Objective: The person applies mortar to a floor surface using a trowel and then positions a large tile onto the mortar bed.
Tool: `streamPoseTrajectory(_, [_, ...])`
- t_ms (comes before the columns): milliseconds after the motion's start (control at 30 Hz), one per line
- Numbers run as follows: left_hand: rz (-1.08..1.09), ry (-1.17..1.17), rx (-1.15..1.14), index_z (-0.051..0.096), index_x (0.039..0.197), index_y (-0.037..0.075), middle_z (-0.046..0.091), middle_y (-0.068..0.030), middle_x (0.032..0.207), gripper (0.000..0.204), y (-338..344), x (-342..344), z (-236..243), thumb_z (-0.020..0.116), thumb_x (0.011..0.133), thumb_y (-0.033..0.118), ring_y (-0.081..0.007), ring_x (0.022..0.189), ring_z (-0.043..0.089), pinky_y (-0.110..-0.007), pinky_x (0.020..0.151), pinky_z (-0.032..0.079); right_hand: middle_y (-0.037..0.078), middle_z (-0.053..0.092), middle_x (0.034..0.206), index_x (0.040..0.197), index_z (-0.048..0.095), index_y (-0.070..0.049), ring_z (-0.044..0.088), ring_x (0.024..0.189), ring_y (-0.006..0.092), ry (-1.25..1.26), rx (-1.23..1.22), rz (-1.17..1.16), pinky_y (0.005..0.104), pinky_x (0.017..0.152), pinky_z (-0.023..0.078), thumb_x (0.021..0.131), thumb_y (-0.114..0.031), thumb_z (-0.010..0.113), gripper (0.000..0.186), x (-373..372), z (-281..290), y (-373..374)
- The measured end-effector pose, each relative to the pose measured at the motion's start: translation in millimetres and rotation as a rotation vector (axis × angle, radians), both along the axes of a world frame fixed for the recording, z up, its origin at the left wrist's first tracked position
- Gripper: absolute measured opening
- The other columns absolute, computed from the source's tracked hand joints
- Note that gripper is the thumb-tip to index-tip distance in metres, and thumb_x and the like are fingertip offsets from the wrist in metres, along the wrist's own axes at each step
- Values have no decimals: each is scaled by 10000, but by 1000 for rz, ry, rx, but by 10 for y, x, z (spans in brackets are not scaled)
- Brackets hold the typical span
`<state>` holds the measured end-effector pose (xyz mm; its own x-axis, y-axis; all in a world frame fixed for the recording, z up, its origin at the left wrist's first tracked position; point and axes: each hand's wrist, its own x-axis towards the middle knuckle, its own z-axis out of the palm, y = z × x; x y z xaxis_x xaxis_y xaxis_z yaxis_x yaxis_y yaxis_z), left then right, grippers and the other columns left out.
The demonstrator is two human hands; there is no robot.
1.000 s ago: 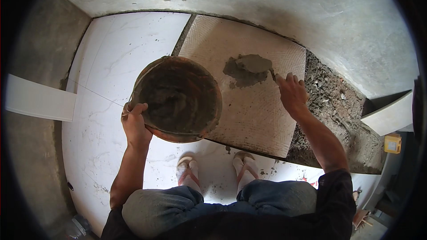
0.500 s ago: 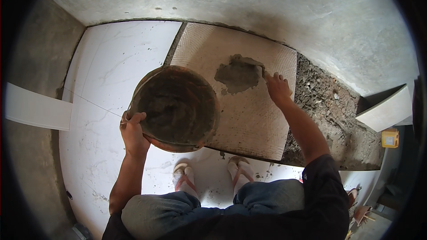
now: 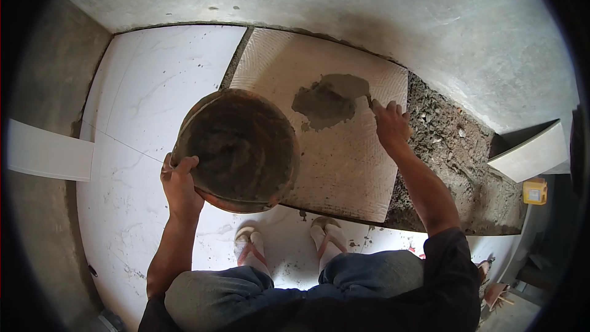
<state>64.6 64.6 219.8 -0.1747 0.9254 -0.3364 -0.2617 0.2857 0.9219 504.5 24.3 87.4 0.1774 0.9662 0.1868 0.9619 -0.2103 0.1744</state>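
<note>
My left hand (image 3: 181, 187) grips the near-left rim of a round bucket (image 3: 289, 169), thumb over the edge. Dark wet mortar (image 3: 230, 147) coats the inside of the bucket, which is tilted so its mouth faces me. In my right hand (image 3: 393, 125) is a trowel (image 3: 348, 85); its grey blade lies over the upper right of a mortar patch (image 3: 321, 110). This patch is spread on a pale tile (image 3: 350, 166) with a ribbed surface, lying right of the bucket. My fingers hide most of the trowel's handle.
White marbled tiles (image 3: 132, 104) cover the floor at left, with a thin string (image 3: 126, 146) across them. Rough mortar bed (image 3: 452, 154) lies right of the ribbed tile. A concrete wall (image 3: 319, 0) rises behind. A tile piece (image 3: 531, 154) leans at right, near a yellow container (image 3: 535, 191).
My right hand has shifted slightly right, and the trowel blade now shows flat and broad over the mortar. The bucket has moved a little left in view, still held by my left hand.
</note>
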Motion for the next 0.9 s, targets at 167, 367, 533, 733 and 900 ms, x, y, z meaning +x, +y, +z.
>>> streamPoseTrajectory(167, [-44, -18, 8, 514, 989, -54, 603, -149, 965, 254, -6, 99, 40, 537, 738, -22, -237, 860, 603, -333, 815, 507, 80, 513, 981, 1227, 488, -255, 541, 942, 254, 14, -54, -58, 449, 761, 428, 854, -201, 591, 390, 67, 15, -30])
streamPoseTrajectory(367, [-59, -24, 26, 520, 989, -59, 608, -156, 972, 281, -4, 74, 67, 558, 713, -19, -235, 873, 590, -326, 822, 490, 112, 544, 1031, 1236, 489, -213, 539, 1047, 285, 195, -102, -149, 479, 842, 432, 872, -227, 589, 377, 56, 193, -54])
streamPoseTrajectory(533, [-115, -21, 76, 527, 1036, -77, 618, -158, 992, 323, -63, 76, 61, 569, 721, -21, -226, 898, 591, -320, 851, 475, 166, 646, 880, 1180, 576, -91, 629, 820, 236, 1210, -183, -376, 398, 723, 500, 905, -308, 561, 350, -271, 814, -190])
streamPoseTrajectory(733, [-186, 25, 96, 495, 1034, -63, 620, -160, 981, 289, -53, 71, -38, 546, 751, -32, -230, 882, 614, -340, 829, 505, 144, 662, 861, 1182, 589, -75, 654, 789, 268, 1126, -507, 283, 388, 669, 513, 915, -379, 559, 405, -720, 1205, -366])
streamPoseTrajectory(900, [-248, 85, 126, 502, 1024, -60, 618, -150, 973, 281, -83, 262, -34, 549, 749, -30, -208, 887, 610, -332, 837, 496, 187, 649, 909, 1178, 552, -72, 657, 733, 336, 557, -418, 451, 408, 596, 536, 914, -385, 541, 409, -1261, 944, -65])
